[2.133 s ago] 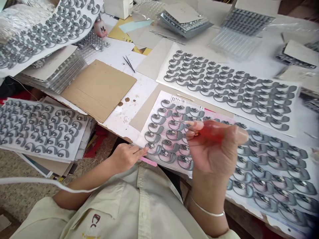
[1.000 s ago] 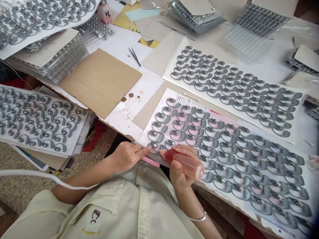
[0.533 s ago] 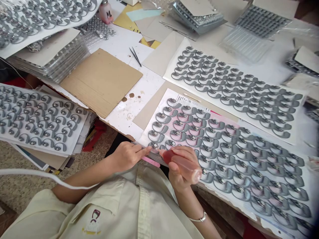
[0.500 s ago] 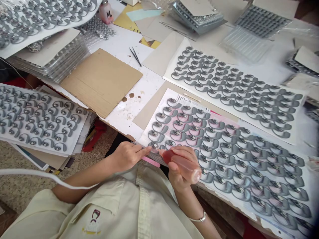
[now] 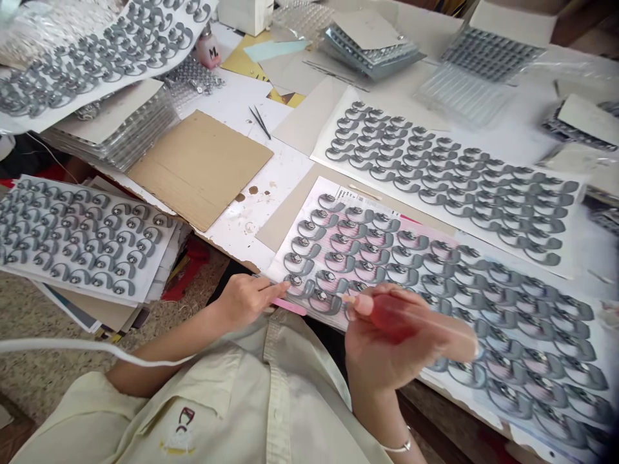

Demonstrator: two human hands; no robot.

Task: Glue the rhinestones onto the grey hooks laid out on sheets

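My right hand (image 5: 382,354) is wrapped round a soft squeeze bottle (image 5: 399,317) of red liquid, held slanted with its narrow pink nozzle pointing left. Below it lies a white sheet (image 5: 276,263) carrying rows of grey curved pieces, each with a shiny round stone-like part. The nozzle tip is close to a curved piece (image 5: 323,298) in the front row; whether they touch I cannot tell. My left hand (image 5: 246,299) rests at the sheet's near left corner, fingers stretched out, fingertips beside a corner piece (image 5: 296,283). A pink strip (image 5: 290,306) sticks out under the edge there.
Behind lies a second sheet of grey pieces (image 5: 445,171). Brown cardboard (image 5: 203,167), black tweezers (image 5: 260,122) and a small pink bottle (image 5: 209,50) are farther left. More loaded sheets (image 5: 82,238) sit on a stack at the left. A white cable (image 5: 97,348) crosses my left arm.
My right hand and the bottle have moved right, away from the left hand, and the bottle lies more level. My left hand has stayed near the corner. The view has shifted slightly.
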